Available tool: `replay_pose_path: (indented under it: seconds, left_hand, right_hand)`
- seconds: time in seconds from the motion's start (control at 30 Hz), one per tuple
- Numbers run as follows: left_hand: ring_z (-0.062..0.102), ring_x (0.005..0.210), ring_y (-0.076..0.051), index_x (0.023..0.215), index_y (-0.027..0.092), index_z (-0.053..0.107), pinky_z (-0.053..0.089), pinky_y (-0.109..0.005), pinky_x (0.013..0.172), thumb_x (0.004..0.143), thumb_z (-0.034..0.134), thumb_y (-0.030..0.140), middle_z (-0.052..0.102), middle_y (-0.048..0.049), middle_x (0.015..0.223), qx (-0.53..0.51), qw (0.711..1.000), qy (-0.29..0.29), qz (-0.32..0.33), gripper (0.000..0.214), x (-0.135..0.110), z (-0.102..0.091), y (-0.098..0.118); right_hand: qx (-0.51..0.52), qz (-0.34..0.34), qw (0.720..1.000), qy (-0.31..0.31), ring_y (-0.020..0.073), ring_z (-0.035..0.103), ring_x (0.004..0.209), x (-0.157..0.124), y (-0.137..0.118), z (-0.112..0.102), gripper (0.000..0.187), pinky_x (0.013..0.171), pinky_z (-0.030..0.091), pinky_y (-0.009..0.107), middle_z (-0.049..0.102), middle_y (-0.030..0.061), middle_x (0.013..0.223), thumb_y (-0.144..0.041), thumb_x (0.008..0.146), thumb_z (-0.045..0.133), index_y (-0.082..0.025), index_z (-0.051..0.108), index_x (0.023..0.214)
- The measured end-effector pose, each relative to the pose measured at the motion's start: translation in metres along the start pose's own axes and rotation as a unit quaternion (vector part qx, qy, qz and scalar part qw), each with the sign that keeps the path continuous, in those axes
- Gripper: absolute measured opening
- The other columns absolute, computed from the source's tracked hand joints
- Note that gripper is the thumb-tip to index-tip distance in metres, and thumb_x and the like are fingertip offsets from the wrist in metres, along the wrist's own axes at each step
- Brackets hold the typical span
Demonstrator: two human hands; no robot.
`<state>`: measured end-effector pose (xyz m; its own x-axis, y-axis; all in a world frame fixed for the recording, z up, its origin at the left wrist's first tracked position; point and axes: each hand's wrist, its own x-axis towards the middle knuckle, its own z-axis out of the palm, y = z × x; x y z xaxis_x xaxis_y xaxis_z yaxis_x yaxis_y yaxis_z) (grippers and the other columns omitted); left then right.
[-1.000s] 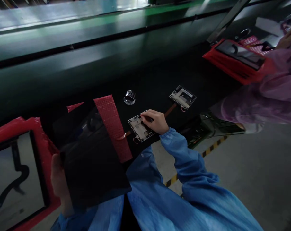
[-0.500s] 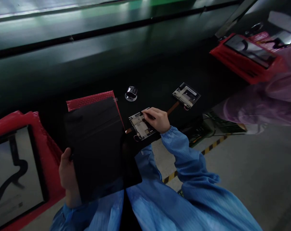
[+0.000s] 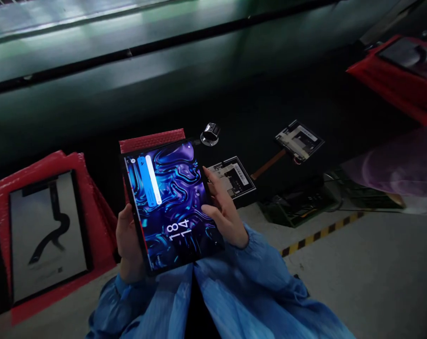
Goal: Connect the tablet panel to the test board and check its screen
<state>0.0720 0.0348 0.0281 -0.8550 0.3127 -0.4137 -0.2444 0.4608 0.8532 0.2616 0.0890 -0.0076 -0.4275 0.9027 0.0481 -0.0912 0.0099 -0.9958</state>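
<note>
A lit tablet screen [image 3: 176, 202] in a thin black frame shows blue and purple swirls and the sideways digits 18 and 14. My left hand [image 3: 129, 238] grips its left edge, with most fingers hidden underneath. At the opposite edge, my right hand [image 3: 225, 207] holds the screen, its thumb over the glass and its index finger along the side. Just beyond that hand lies a circuit board assembly [image 3: 240, 178], partly covered by it. An orange-brown ribbon cable [image 3: 268, 165] runs from there towards a second board assembly [image 3: 300, 140].
Red bubble-wrap [image 3: 151, 140] shows behind the screen. To the left, a display panel [image 3: 45, 235] rests on red bubble bags [image 3: 96, 202]. A shiny metal holder [image 3: 209, 134] stands on the dark bench. At right are a co-worker's pink sleeve [image 3: 393, 165] and green boards [image 3: 298, 205] below the bench edge.
The screen has gone from black to a lit picture. My right hand has left the near circuit board and moved left to the screen's edge. My view has shifted left.
</note>
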Motion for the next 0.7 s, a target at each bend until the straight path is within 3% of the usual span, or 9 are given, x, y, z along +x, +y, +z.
replay_pose_path:
  seconds: [0.1, 0.2, 0.27, 0.33, 0.4, 0.5, 0.57, 0.63, 0.7]
  left_hand:
    - [0.05, 0.135, -0.037, 0.095, 0.022, 0.073, 0.047, -0.046, 0.111, 0.074, 0.068, 0.032, 0.072, -0.0001, 0.084, 0.043, 0.998, 0.048, 0.018, 0.024, -0.002, -0.001, -0.001]
    - [0.049, 0.135, -0.038, 0.102, 0.021, 0.074, 0.036, -0.047, 0.121, 0.073, 0.069, 0.028, 0.073, 0.0, 0.102, 0.108, 0.99, 0.082, 0.041, 0.031, -0.004, -0.002, 0.001]
    - [0.051, 0.133, -0.038, 0.106, 0.022, 0.073, 0.033, -0.048, 0.122, 0.073, 0.069, 0.03, 0.073, 0.0002, 0.101, 0.115, 0.99, 0.078, 0.034, 0.034, -0.003, -0.003, -0.001]
    - [0.051, 0.134, -0.036, 0.103, 0.023, 0.074, 0.042, -0.045, 0.116, 0.074, 0.069, 0.035, 0.073, -0.0004, 0.092, 0.073, 0.997, 0.021, 0.013, 0.031, -0.001, -0.004, -0.004]
    - [0.054, 0.132, -0.034, 0.093, 0.021, 0.075, 0.054, -0.042, 0.103, 0.077, 0.066, 0.044, 0.072, -0.0029, 0.087, 0.013, 0.997, -0.075, -0.015, 0.029, 0.0, -0.004, -0.007]
    - [0.056, 0.13, -0.035, 0.085, 0.019, 0.076, 0.059, -0.043, 0.092, 0.08, 0.058, 0.052, 0.074, -0.0063, 0.092, -0.025, 0.984, -0.169, -0.042, 0.038, -0.001, -0.003, -0.009]
    - [0.05, 0.136, -0.035, 0.088, 0.02, 0.075, 0.058, -0.043, 0.097, 0.078, 0.061, 0.051, 0.074, -0.0044, 0.095, -0.018, 0.988, -0.15, -0.046, 0.035, -0.003, -0.001, -0.008]
    - [0.043, 0.143, -0.033, 0.09, 0.023, 0.074, 0.054, -0.041, 0.104, 0.073, 0.07, 0.043, 0.073, -0.0008, 0.093, -0.003, 0.997, -0.073, -0.032, 0.027, -0.005, -0.001, -0.007]
    - [0.04, 0.145, -0.031, 0.088, 0.024, 0.072, 0.052, -0.038, 0.107, 0.067, 0.076, 0.036, 0.073, 0.0012, 0.089, -0.008, 0.999, -0.026, -0.026, 0.024, -0.005, -0.001, -0.007]
  right_hand:
    - [-0.013, 0.009, 1.0, 0.026, 0.0256, 0.058, 0.128, 0.001, 0.003, 0.004, 0.07, 0.109, 0.051, 0.045, 0.054, 0.0113, 0.144, -0.033, 0.095, 0.051, -0.022, 0.024, 0.159]
    - [-0.017, 0.028, 0.999, 0.028, 0.0266, 0.062, 0.121, 0.002, 0.001, 0.004, 0.087, 0.106, 0.053, 0.046, 0.059, 0.0121, 0.136, -0.04, 0.087, 0.07, -0.023, 0.023, 0.158]
    - [0.004, 0.036, 0.999, 0.013, 0.0276, 0.062, 0.121, 0.002, 0.0, 0.001, 0.096, 0.105, 0.053, 0.046, 0.061, 0.0119, 0.133, -0.042, 0.082, 0.077, -0.024, 0.022, 0.158]
    - [0.018, 0.038, 0.999, 0.014, 0.0278, 0.061, 0.123, 0.002, 0.0, -0.004, 0.091, 0.105, 0.052, 0.047, 0.061, 0.0114, 0.134, -0.042, 0.085, 0.072, -0.026, 0.023, 0.159]
    - [0.024, 0.033, 0.999, 0.023, 0.0275, 0.06, 0.124, 0.002, 0.001, -0.008, 0.082, 0.105, 0.052, 0.048, 0.06, 0.0116, 0.136, -0.041, 0.089, 0.065, -0.026, 0.024, 0.158]
    - [-0.001, 0.02, 0.999, 0.039, 0.0269, 0.058, 0.126, 0.001, 0.005, -0.009, 0.079, 0.106, 0.051, 0.048, 0.054, 0.0132, 0.143, -0.04, 0.09, 0.061, -0.025, 0.023, 0.158]
    - [-0.046, 0.018, 0.998, 0.046, 0.0288, 0.053, 0.133, 0.0, 0.006, -0.007, 0.091, 0.109, 0.049, 0.049, 0.047, 0.0146, 0.149, -0.042, 0.086, 0.069, -0.025, 0.018, 0.16]
    - [-0.085, 0.011, 0.995, 0.04, 0.0317, 0.045, 0.141, -0.001, 0.005, -0.007, 0.106, 0.112, 0.046, 0.051, 0.038, 0.0154, 0.157, -0.045, 0.081, 0.077, -0.026, 0.012, 0.162]
    - [-0.095, -0.008, 0.995, 0.035, 0.0326, 0.038, 0.146, -0.003, 0.001, -0.009, 0.105, 0.114, 0.045, 0.053, 0.032, 0.0142, 0.161, -0.047, 0.083, 0.074, -0.027, 0.009, 0.163]
